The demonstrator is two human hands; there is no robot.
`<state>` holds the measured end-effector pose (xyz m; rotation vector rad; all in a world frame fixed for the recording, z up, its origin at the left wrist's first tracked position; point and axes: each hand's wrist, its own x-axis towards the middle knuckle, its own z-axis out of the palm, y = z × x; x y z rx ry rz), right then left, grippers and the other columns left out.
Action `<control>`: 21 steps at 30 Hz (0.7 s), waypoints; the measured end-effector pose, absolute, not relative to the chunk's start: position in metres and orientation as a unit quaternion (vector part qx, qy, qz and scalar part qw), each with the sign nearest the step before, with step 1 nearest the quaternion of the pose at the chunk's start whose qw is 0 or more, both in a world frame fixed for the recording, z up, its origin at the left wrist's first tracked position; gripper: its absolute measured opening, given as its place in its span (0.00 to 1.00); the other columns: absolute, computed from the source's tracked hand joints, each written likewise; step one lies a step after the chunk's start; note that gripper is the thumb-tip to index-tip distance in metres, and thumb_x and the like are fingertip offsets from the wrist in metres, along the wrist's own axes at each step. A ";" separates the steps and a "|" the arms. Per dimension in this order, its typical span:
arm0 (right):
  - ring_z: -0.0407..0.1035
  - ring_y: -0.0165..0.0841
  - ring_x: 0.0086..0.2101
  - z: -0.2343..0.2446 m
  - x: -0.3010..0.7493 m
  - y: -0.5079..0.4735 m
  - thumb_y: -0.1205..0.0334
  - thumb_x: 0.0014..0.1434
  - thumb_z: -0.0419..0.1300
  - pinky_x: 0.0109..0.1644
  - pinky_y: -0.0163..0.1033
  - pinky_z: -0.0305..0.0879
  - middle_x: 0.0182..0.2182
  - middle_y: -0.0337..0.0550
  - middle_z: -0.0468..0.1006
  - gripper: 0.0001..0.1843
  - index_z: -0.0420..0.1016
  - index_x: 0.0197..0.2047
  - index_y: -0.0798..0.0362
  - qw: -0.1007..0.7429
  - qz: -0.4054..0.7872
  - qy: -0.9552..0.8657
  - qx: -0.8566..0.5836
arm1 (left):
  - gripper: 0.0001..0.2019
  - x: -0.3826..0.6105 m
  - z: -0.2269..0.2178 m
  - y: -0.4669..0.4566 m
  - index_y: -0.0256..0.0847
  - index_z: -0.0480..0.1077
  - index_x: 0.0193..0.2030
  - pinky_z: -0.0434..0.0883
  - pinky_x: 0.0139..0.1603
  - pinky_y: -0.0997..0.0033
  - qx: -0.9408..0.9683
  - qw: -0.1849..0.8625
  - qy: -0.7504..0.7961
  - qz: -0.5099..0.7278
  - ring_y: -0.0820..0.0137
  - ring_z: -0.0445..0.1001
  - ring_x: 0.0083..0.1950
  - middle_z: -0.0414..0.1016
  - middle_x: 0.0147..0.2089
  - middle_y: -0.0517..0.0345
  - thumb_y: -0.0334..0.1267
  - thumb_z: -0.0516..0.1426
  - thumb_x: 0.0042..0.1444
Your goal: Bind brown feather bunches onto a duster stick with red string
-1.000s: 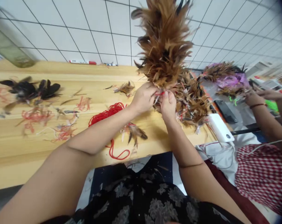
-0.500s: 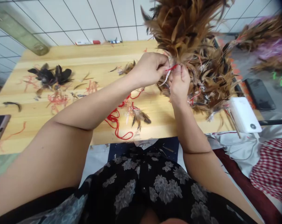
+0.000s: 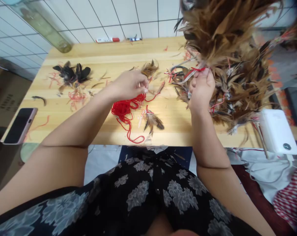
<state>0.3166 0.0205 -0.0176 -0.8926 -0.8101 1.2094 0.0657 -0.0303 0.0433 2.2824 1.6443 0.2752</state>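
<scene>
My right hand is closed around the quill end of a large brown feather bundle, raised above the table. Red yarn is wound around its stem, and pale quills stick out to the left. My left hand hovers just above a tangled heap of red yarn. Its fingers are curled together in a pinch, with a small whitish bit at the tips that I cannot make out. A small tied feather tuft lies right of the yarn. Beneath the raised bundle spreads a pile of brown feather bunches.
Black feathers and pink thread scraps lie at left. A phone rests on the left corner; a white power bank with a cable sits at right. Markers and a tall glass vase stand along the tiled wall.
My left hand has let go of the bundle's stem and moved left and down to the red yarn. My right hand still grips the bundle. The whole view has shifted.
</scene>
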 end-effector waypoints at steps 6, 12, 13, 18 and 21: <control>0.33 0.22 0.16 -0.010 0.308 0.015 0.58 0.81 0.38 0.23 0.37 0.30 0.17 0.24 0.47 0.25 0.57 0.29 0.48 0.656 0.552 -0.257 -0.447 | 0.15 0.074 -0.010 -0.034 0.36 0.81 0.48 0.72 0.59 0.56 0.813 0.111 0.572 0.017 0.51 0.76 0.56 0.79 0.50 0.41 0.42 0.61 0.58; 0.42 0.23 0.19 -0.039 0.306 0.019 0.37 0.70 0.59 0.24 0.35 0.38 0.21 0.28 0.56 0.27 0.57 0.30 0.47 0.640 0.546 -0.348 -0.414 | 0.06 0.083 -0.013 -0.011 0.38 0.77 0.36 0.70 0.57 0.57 0.804 0.149 0.573 0.055 0.57 0.75 0.47 0.79 0.40 0.46 0.30 0.57 0.57; 0.43 0.22 0.19 -0.044 0.306 0.020 0.34 0.68 0.60 0.24 0.35 0.39 0.22 0.28 0.57 0.29 0.57 0.30 0.47 0.634 0.549 -0.365 -0.405 | 0.05 0.079 -0.004 -0.008 0.38 0.76 0.35 0.70 0.54 0.59 0.792 0.174 0.580 0.082 0.61 0.73 0.44 0.78 0.37 0.50 0.30 0.57 0.58; 0.44 0.22 0.20 -0.048 0.305 0.018 0.36 0.68 0.62 0.24 0.33 0.39 0.24 0.30 0.58 0.29 0.55 0.30 0.47 0.588 0.576 -0.432 -0.369 | 0.04 0.042 0.062 0.004 0.36 0.69 0.34 0.66 0.43 0.67 0.653 0.277 0.570 0.415 0.75 0.66 0.35 0.73 0.31 0.59 0.29 0.57 0.61; 0.42 0.22 0.20 -0.034 0.300 0.008 0.41 0.67 0.66 0.23 0.34 0.37 0.24 0.30 0.58 0.28 0.55 0.29 0.48 0.561 0.612 -0.423 -0.362 | 0.08 0.015 0.101 0.014 0.32 0.68 0.42 0.69 0.47 0.71 0.605 0.299 0.521 0.523 0.80 0.70 0.37 0.73 0.36 0.60 0.34 0.52 0.70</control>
